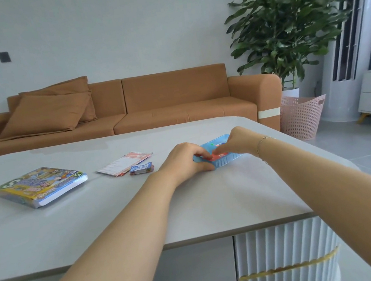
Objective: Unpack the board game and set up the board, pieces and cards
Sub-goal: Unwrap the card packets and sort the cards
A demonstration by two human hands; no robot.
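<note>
Both hands are working at the blue tray (227, 158), taken here as the reference point. The left hand (184, 162) is curling over the tray's near-left corner, fingers bent onto the rim and onto a red card stack (217, 157) lying inside. The right hand (234, 143) is reaching in from the tray's right side, fingertips pinching down at the same red stack. Whether the stack is lifted or only touched cannot be told; the fingers are hiding the contact.

Risks, as judged: the tray looks like thin ribbed plastic, so it is likely light and could skid or tip if the stack is pulled up while snug in its slot. A loose stack could fan out and spill. A small green piece (211, 145) is showing further back in the tray and could jump out if the tray jolts.

The tray is sitting flat on the pale table (72, 231), towards the table's right edge. Left of the tray, well apart, a small deck of cards (141, 168) is lying beside a sheaf of printed paper sheets (125, 163). Further left again, the game box (41, 185) is lying flat, its colourful cover facing up and appearing glossy. The board is not visibly laid out, so setup looks to be at an early stage.
</note>
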